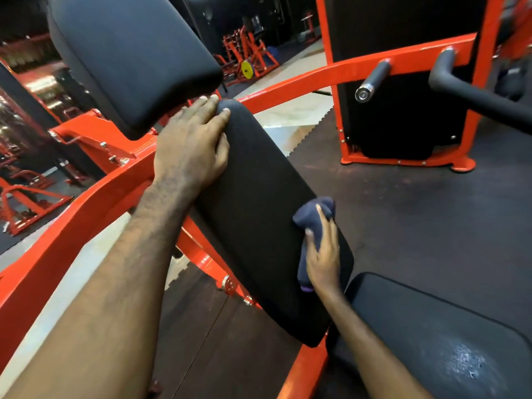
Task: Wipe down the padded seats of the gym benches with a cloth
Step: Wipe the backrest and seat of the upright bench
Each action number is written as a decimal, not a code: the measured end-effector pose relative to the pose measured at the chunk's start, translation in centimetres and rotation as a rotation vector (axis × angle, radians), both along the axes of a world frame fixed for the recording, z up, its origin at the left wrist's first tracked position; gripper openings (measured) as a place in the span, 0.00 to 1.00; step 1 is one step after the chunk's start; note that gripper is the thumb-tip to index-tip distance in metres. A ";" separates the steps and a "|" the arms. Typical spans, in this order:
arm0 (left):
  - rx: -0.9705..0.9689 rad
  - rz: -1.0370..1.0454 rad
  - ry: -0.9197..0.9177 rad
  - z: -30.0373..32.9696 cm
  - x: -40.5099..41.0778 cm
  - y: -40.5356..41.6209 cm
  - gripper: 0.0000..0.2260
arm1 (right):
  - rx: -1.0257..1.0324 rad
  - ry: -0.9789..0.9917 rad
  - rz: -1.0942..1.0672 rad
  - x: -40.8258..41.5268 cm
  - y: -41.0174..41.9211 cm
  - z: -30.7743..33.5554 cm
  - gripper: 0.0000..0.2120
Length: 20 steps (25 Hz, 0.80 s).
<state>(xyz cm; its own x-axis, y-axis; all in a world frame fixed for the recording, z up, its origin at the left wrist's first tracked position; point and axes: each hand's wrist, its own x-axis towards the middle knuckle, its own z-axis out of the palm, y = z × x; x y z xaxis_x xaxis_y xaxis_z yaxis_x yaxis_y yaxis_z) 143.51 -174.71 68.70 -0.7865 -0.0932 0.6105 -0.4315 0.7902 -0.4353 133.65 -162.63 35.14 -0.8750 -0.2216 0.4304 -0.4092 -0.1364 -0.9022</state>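
Head view. The left hand (191, 145) lay flat with straight fingers on the upper left edge of the long black back pad (259, 203), its fingertips reaching the pad's rounded top end. The right hand (322, 254) pressed a bunched dark blue cloth (312, 217) against the pad's lower right edge, fingers curled over the fabric, which hung down past the wrist. A black head pad (129, 59) rose just above the left hand, close to the back pad's top. The seat pad (431, 335), bearing a pale shiny patch, lay at lower right, just below the back pad. An orange frame (95, 194) ran beneath both forearms. Beyond stood a weight-stack housing (403, 82) with two black handles (374, 79), and a yellow weight plate (247, 70) lay well apart in the background.
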 end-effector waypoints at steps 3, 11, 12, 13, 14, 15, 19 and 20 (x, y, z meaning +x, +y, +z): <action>0.019 0.005 0.020 -0.1 -0.2 0.5 0.25 | 0.037 -0.345 -0.104 0.4 2.1 -4.4 0.26; -0.006 0.006 0.078 -0.5 -0.4 0.3 0.23 | -0.008 -0.021 0.015 -1.5 -0.3 -1.0 0.23; -0.004 0.009 0.080 -0.4 -0.4 0.2 0.23 | -0.006 -0.097 -0.035 -1.0 0.6 -3.8 0.24; -0.003 0.012 0.084 -0.5 -0.4 0.4 0.22 | 0.009 -0.222 -0.097 -0.6 1.5 -5.9 0.28; -0.003 0.014 0.088 -0.5 -0.4 0.5 0.22 | 0.019 -0.369 -0.137 -0.6 1.9 -6.9 0.33; -0.004 0.014 0.093 -0.5 -0.4 0.6 0.22 | 0.021 -0.463 -0.150 -1.0 1.8 -6.7 0.36; -0.013 0.014 0.093 -0.6 -0.4 0.5 0.22 | 0.063 -0.244 -0.139 -1.4 -0.5 -1.5 0.27; -0.011 0.019 0.097 -0.6 -0.5 0.5 0.22 | 0.049 -0.148 -0.118 -1.1 -0.7 -1.2 0.26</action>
<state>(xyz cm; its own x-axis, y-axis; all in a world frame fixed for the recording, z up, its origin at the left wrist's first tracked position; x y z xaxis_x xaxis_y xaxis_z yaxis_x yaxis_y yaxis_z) 143.04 -174.24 68.07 -0.7220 -0.1007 0.6845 -0.4869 0.7769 -0.3993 132.53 -163.31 33.95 -0.9490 -0.1316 0.2864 -0.2823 -0.0496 -0.9581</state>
